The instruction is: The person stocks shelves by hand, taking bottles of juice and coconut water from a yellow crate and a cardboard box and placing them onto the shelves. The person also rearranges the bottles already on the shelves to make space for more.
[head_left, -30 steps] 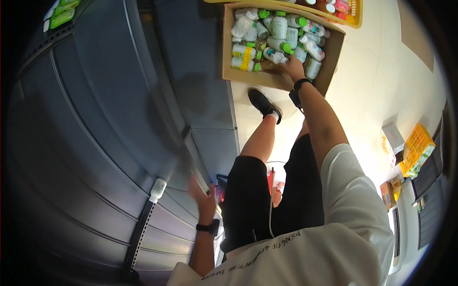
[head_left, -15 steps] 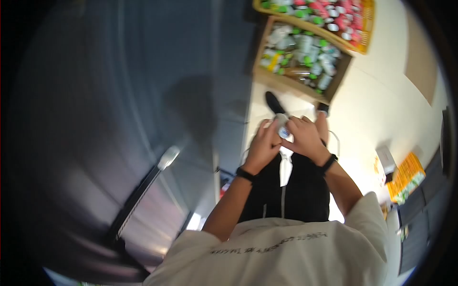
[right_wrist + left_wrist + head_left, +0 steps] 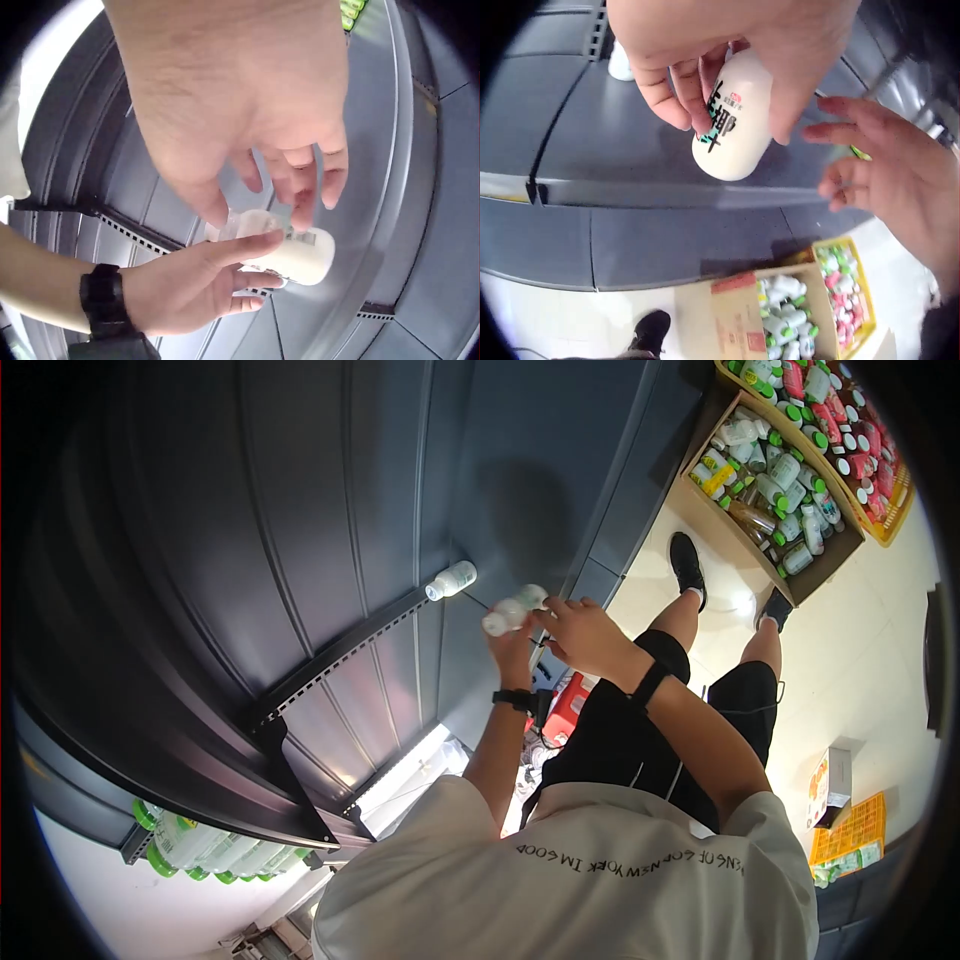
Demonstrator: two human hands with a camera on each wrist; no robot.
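My left hand (image 3: 512, 658) grips a white plastic bottle (image 3: 739, 135) with dark Chinese characters on its label. In the head view the bottle is tilted over the grey shelf (image 3: 400, 470). My right hand (image 3: 592, 642) is beside it, fingers relaxed and holding nothing; the left wrist view shows a gap between those fingers and the bottle. In the right wrist view, the left thumb (image 3: 259, 244) lies along the bottle's side. Another white bottle (image 3: 455, 579) is on the shelf by the perforated strip (image 3: 345, 652).
On the floor, a cardboard box (image 3: 735, 538) holds many green-capped bottles. Against it is a yellow crate (image 3: 908, 510) of pink and green-capped bottles. Green-capped bottles (image 3: 210, 848) line another shelf. A white carton (image 3: 832, 785) and a second yellow crate (image 3: 850, 825) are farther right.
My right hand has come up from the cardboard box. Both hands met round a bottle before my body, then moved left to the shelf; now only the left holds it. The view has turned.
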